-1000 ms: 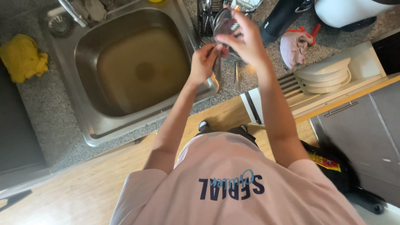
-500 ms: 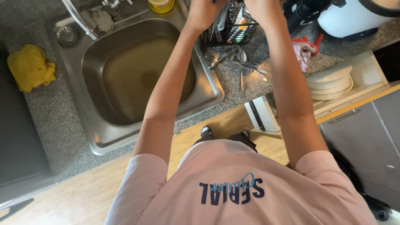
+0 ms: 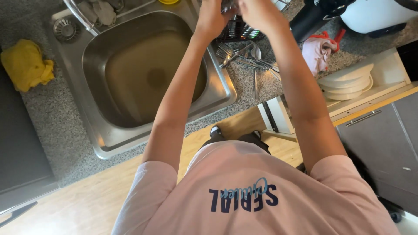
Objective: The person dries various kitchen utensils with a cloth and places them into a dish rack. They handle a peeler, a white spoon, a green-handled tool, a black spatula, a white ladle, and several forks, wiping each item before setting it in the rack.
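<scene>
Nearest the camera is the person's pink shirt [image 3: 261, 191], with dark blue lettering across the chest. Below it, the light wood floor [image 3: 87, 204] meets the grey speckled countertop [image 3: 48, 130]. To the right, an open drawer [image 3: 370, 93] holds a stack of pale plates [image 3: 348, 82].

Set into the counter is the steel sink [image 3: 130, 74], its basin holding murky water. A yellow cloth [image 3: 26, 63] lies on the counter left of it. Right of the sink, loose metal cutlery [image 3: 246, 58] lies spread on the counter, and beyond it a pink cloth [image 3: 318, 52] sits beside a dark appliance and a white one [image 3: 374, 15].

Farthest off, both arms reach to the top edge of the view. The left hand [image 3: 213, 15] and the right hand [image 3: 259, 13] are close together over a dark wire cutlery basket [image 3: 237, 30]. Both have their fingers curled, apparently around something thin and metallic between them, but the edge of the view cuts it off, so I cannot tell what either hand is gripping.

Compared with 1 second ago, the hands have moved up and away from the sink's right rim to the basket, and they no longer show the clear glass-like item held then.
</scene>
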